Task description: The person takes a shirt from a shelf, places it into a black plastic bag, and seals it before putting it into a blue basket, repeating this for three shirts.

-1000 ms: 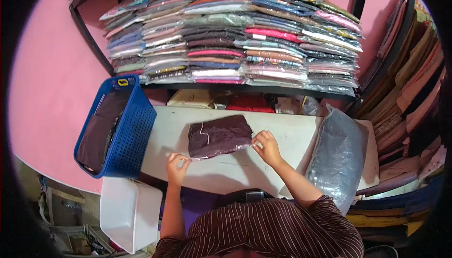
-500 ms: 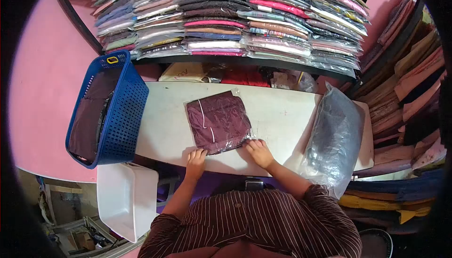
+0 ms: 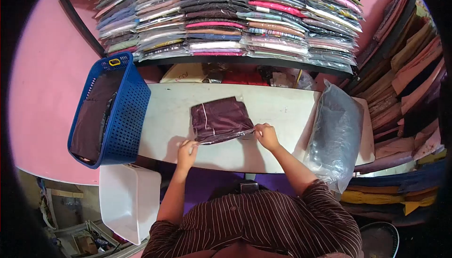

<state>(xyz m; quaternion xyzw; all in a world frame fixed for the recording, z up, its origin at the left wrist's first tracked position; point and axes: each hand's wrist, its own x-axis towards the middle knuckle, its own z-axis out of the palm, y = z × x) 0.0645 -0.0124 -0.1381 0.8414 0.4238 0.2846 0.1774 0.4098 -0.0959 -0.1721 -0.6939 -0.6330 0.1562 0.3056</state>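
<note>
A folded maroon garment in a clear plastic bag (image 3: 221,117) is over the white table (image 3: 278,112), its near edge raised off the surface. My left hand (image 3: 187,153) pinches the bag's near left corner. At the near right corner, my right hand (image 3: 266,136) grips the plastic between thumb and fingers. A white line runs down the left part of the package.
A blue basket (image 3: 126,112) with dark folded cloth stands on the left, above a white bin (image 3: 129,201). On the right lies a large filled plastic bag (image 3: 335,131). Bagged garments (image 3: 216,18) fill the shelf behind; hanging cloths (image 3: 405,98) line the right.
Both hands have lifted the near edge of the package from the table. The left hand has moved left and up, the right hand right and up.
</note>
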